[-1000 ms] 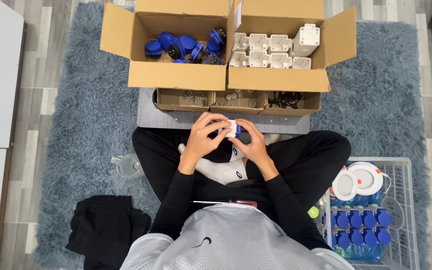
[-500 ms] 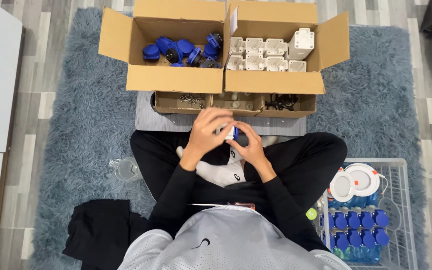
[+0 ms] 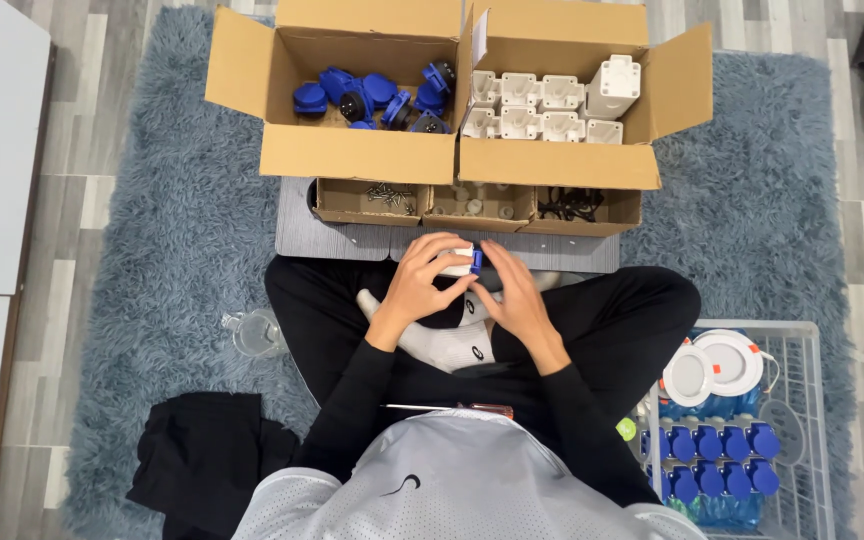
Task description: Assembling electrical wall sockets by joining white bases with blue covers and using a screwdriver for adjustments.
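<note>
Near: wire basket [image 3: 812, 420] at right, by person's knee; holds row of blue-capped units [image 3: 712, 445] and two round white discs [image 3: 717, 365] w/ orange tabs. Dark cloth [image 3: 207, 460] on rug at left; clear cup [image 3: 252, 335] beside it.

Mid: both hands over crossed legs, meeting on one small part [image 3: 464, 260], white body w/ blue piece on its right side. Left hand [image 3: 427, 285] fingers curled over the white body from top/left, closed on it. Right hand [image 3: 512, 295] fingers together, tips pressing at the blue piece. Part mostly covered; underside not visible.

Far: grey board [image 3: 352, 240] w/ three low trays: screws [image 3: 387, 195], pale bits [image 3: 477, 205], black bits [image 3: 567, 205]. Behind, two open cartons touching side by side: left carton [image 3: 352, 155] w/ blue plugs [image 3: 372, 98], right carton [image 3: 552, 160] w/ white housings [image 3: 542, 110], one standing taller at right. All on blue-grey rug [image 3: 152, 230]
</note>
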